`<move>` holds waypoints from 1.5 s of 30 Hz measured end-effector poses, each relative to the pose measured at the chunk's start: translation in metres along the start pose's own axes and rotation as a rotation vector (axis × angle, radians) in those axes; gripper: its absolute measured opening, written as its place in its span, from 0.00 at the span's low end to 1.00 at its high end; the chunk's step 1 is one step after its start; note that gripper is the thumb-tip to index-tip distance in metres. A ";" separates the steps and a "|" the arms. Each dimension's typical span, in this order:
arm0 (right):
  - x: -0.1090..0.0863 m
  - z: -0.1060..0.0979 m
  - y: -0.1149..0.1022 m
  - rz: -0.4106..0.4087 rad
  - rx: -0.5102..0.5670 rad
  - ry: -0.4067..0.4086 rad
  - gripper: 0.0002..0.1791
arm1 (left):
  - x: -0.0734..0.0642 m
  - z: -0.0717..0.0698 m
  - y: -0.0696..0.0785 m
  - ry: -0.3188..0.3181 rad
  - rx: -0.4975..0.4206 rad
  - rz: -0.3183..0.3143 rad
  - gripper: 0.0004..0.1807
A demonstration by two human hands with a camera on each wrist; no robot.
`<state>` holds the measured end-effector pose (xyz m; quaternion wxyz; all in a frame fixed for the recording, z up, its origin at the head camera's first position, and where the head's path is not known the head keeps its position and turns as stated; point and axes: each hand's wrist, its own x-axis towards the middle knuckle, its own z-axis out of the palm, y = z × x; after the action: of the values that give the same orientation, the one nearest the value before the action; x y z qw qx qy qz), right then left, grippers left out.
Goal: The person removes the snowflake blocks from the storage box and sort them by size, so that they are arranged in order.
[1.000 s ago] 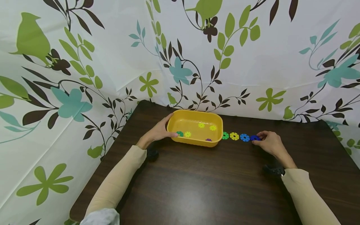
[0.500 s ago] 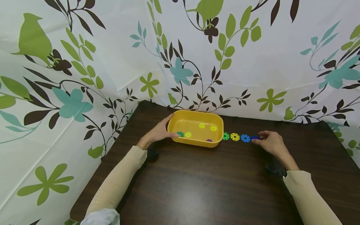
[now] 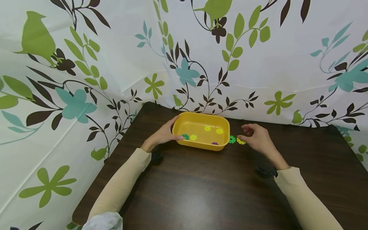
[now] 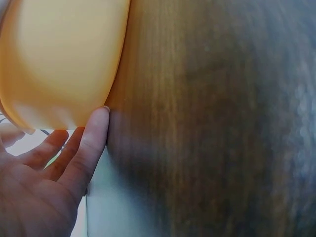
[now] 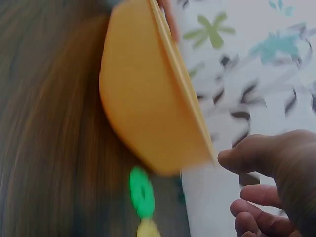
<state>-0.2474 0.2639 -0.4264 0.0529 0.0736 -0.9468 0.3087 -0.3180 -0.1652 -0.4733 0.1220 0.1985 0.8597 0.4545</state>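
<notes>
My left hand (image 3: pixel 162 134) holds the left end of a yellow plastic tub (image 3: pixel 198 146), the thumb at its near corner and the fingers round its end wall. Inside lie a green notched flower disc (image 3: pixel 185 137), several yellow discs (image 3: pixel 193 137) and a purple one (image 3: pixel 214 143). To the tub's right, a row begins with a green disc (image 3: pixel 232 139) and a yellow disc (image 3: pixel 241 141). My right hand (image 3: pixel 260 139) hovers over the row, thumb and fingers apart with nothing between them. It hides most of the blue discs in the head view.
All of this rests on a dark wood table (image 3: pixel 184 188). A white cloth (image 3: pixel 247 73) printed with leaves and birds hangs behind and to the left. Each wrist bears a dark strap (image 3: pixel 265 172).
My right hand has let go of the dark blue disc at the row's right end. It has moved left and up towards the tub. My left hand stays on the tub.
</notes>
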 end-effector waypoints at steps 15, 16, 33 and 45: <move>0.046 0.057 -0.091 -0.242 0.027 -0.195 0.26 | 0.005 -0.001 0.005 0.008 -0.017 0.006 0.64; 0.049 0.062 -0.095 -0.252 0.021 -0.210 0.26 | 0.005 -0.001 0.005 0.009 -0.014 0.003 0.64; 0.092 0.120 -0.139 -0.221 -0.054 -0.508 0.27 | 0.004 -0.004 0.014 0.013 0.202 0.001 0.68; 0.104 0.144 -0.146 -0.311 -0.140 -0.587 0.12 | 0.001 -0.005 0.011 0.038 0.203 0.090 0.66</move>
<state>-0.3328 0.0506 -0.4427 -0.1704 0.2989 -0.9181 0.1970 -0.3182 -0.1634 -0.4614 0.0642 0.2396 0.8937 0.3740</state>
